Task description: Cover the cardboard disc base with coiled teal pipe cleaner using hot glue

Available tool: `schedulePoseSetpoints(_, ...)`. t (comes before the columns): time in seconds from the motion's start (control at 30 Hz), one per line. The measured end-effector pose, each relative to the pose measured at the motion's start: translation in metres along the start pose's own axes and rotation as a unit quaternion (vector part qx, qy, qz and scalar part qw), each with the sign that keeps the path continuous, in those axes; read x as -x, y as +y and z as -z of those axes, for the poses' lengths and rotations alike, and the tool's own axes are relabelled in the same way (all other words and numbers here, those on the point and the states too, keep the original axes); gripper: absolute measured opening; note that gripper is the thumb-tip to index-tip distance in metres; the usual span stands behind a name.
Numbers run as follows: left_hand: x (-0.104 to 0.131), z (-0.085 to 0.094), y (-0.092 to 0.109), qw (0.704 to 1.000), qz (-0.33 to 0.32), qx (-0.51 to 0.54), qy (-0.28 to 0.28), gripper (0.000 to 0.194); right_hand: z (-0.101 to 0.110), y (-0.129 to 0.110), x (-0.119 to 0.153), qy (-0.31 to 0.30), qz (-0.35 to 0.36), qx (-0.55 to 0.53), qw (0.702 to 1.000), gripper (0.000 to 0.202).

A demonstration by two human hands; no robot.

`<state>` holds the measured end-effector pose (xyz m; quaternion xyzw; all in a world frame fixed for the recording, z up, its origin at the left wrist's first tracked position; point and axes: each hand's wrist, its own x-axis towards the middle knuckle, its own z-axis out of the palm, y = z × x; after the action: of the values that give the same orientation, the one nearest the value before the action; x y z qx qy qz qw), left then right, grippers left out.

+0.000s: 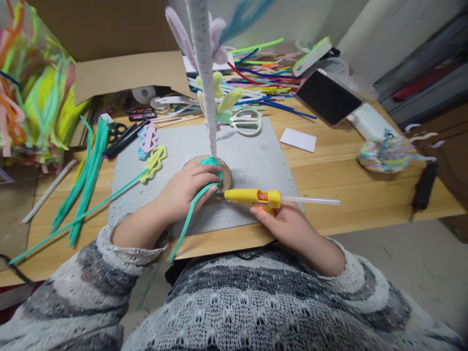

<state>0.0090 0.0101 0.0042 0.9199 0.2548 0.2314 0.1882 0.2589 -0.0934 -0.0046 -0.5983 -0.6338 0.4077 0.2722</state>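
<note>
A white-wrapped stem point(205, 73) stands upright on a round cardboard base point(227, 174), its foot coiled with green pipe cleaner. My left hand point(190, 187) is closed on the green pipe cleaner point(188, 219), pressing it against the coil; the loose end hangs down toward the table's front edge. In my right hand point(283, 219) is a yellow hot glue gun point(245, 196) with a clear glue stick out of its back. Its nozzle points left and is at the coil; whether it touches is hard to tell.
A grey mat point(175, 141) lies below. Left are green pipe cleaners point(89, 178) and a black pen point(126, 139). Scissors point(246, 122), a white card point(298, 140), a phone point(329, 96) and a pastel fuzzy piece point(383, 153) lie beyond and right. Many coloured pipe cleaners point(263, 87) fill the back.
</note>
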Motion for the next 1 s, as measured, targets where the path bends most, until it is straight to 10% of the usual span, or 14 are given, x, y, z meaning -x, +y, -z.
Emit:
schedulePoseSetpoints(0.7, -0.001, 0.001, 0.003, 1.0, 0.0, -0.004, 0.009, 0.025, -0.015, -0.011, 0.005, 0.004, 0.109, 0.079, 0.991, 0.025)
schedulePoseSetpoints(1.0, -0.001, 0.004, 0.002, 1.0, -0.002, -0.005, -0.01, 0.027, 0.006, -0.005, -0.001, -0.109, -0.087, -0.18, 0.974, 0.035)
